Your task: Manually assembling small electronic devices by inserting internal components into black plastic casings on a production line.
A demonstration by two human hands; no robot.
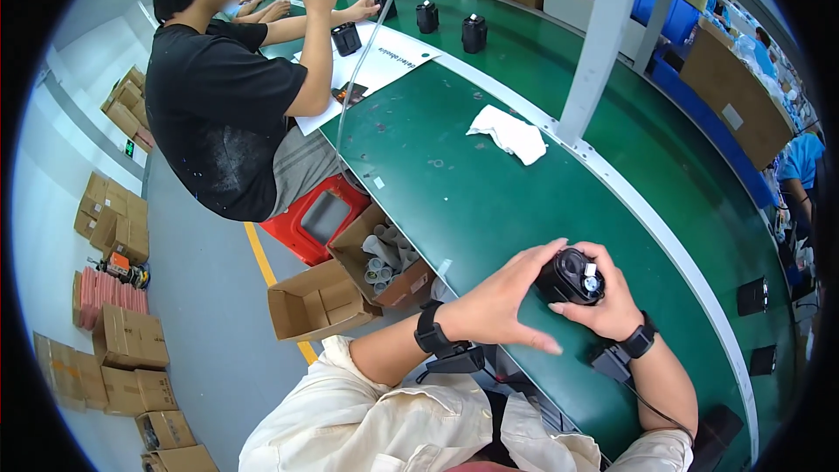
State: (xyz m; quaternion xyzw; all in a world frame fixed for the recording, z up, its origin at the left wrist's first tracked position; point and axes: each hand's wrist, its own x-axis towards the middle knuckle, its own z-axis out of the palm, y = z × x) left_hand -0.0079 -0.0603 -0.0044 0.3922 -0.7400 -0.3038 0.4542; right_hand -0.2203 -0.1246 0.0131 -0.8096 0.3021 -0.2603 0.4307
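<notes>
My right hand (613, 301) is wrapped around a small black device (566, 277) just above the green worktable (463, 201). The device has a rounded black body, with a small white piece and a round, shiny part at its right end. Beside it, my left hand (500, 297) has its fingers stretched toward the device's far left edge and its thumb spread apart. The left fingertips appear to touch the device or lie very near it. Black straps with small boxes circle both wrists.
A white cloth (509, 134) lies farther up the table. Similar black devices (474, 33) stand on the green belt behind the white rail (664, 236). At left, a seated co-worker (223, 87) handles a black device. Open cartons (319, 301) and a red stool (319, 218) flank the table.
</notes>
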